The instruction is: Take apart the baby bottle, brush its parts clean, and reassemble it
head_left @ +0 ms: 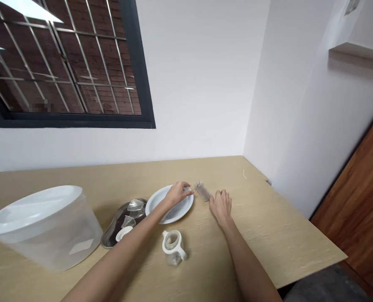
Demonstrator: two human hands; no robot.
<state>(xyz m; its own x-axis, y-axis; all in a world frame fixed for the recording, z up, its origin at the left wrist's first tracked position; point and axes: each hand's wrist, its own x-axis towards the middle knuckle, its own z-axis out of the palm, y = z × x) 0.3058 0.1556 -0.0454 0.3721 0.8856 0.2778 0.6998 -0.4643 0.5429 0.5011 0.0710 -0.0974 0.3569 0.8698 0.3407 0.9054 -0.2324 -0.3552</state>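
My left hand (177,193) is above the right half of a white round plate (155,201), its fingers pinched around a small clear piece (188,189) whose kind I cannot make out. My right hand (221,204) rests on the table with curled fingers. Its thumb side meets the lower corner of a flat, greyish, see-through packet-like thing (203,192), blurred, that lies between both hands. Nearer to me stands a small glass pot with a white plastic collar and handle (173,248), with no lid on it.
Left of the plate, a dark metal tray (108,235) holds several clear pieces and a white round lid (123,233). A large translucent bin with a white lid (60,235) stands at the far left. A thin pale strip (244,174) lies near the back right edge.
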